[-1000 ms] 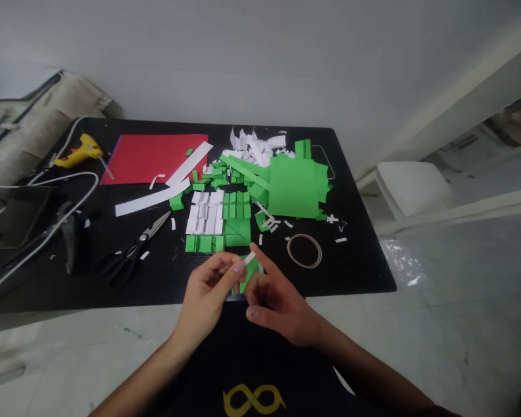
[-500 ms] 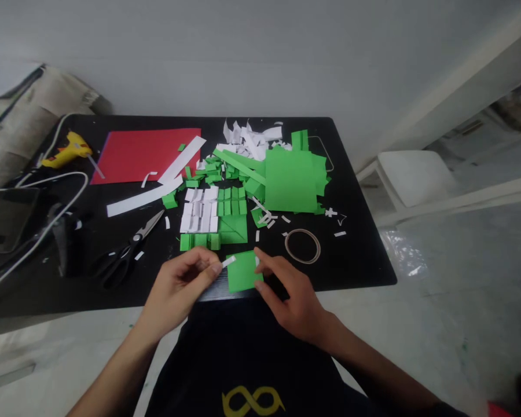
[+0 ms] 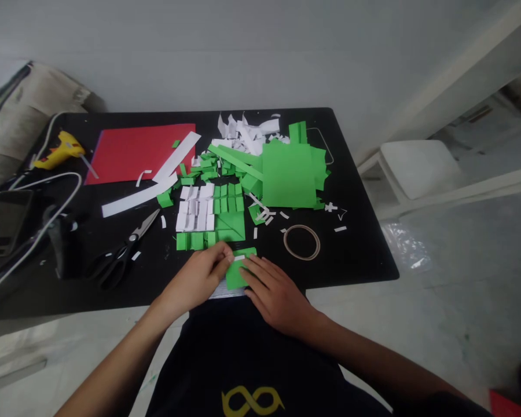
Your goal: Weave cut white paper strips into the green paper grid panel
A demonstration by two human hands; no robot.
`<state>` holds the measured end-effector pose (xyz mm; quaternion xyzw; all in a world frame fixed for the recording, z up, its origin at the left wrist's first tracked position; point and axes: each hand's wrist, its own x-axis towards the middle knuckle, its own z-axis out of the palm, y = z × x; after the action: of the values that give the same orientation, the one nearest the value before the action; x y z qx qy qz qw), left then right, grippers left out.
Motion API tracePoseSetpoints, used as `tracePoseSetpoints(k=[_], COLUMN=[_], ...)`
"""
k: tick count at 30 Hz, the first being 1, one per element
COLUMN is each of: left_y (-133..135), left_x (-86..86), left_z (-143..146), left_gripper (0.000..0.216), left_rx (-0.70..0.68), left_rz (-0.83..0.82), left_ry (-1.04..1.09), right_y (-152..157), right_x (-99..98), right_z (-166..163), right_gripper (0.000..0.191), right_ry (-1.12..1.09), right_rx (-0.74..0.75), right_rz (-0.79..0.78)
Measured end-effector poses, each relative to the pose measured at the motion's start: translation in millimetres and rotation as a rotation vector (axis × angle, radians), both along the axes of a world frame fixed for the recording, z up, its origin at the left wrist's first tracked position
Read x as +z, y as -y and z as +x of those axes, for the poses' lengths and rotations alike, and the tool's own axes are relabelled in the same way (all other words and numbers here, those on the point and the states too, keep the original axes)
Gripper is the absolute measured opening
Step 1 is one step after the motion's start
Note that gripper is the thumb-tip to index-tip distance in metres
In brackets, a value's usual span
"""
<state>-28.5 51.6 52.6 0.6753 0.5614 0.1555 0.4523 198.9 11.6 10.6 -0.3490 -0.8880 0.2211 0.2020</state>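
My left hand (image 3: 206, 275) pinches the left end of a small white paper strip (image 3: 239, 257). That strip lies across the upper part of a green paper square (image 3: 234, 277) at the table's front edge. Over the square's right side, my right hand (image 3: 280, 296) rests with fingers stretched out, touching the paper and reaching close to the strip. Just beyond my hands are folded white paper pieces (image 3: 195, 208) and folded green pieces (image 3: 228, 198) set in rows.
Scissors (image 3: 132, 238) and a yellow glue gun (image 3: 62, 150) with its cable lie left. Behind are red paper (image 3: 134, 153), white scraps (image 3: 247, 136) and stacked green sheets (image 3: 289, 176). A tape ring (image 3: 302, 258) lies right on the black table (image 3: 356, 255).
My left hand has moved right, bringing the white strip onto the green square. My right hand has shifted left, its fingers now flatter over the square.
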Motion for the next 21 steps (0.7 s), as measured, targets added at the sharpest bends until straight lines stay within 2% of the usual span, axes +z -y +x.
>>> tracePoseSetpoints(k=[8, 21], left_y=[-1, -2], left_x=[-11.4, -15.7], left_z=[5, 10], left_gripper=[0.021, 0.02], left_rx=[0.049, 0.067], left_rz=[0.008, 0.006], left_ry=[-0.009, -0.093], right_y=[0, -2], right_x=[1.0, 4.6], right_z=[1, -2], right_gripper=[0.041, 0.038], right_ry=[-0.005, 0.061], right_rx=[-0.007, -0.02], right_rz=[-0.002, 0.072])
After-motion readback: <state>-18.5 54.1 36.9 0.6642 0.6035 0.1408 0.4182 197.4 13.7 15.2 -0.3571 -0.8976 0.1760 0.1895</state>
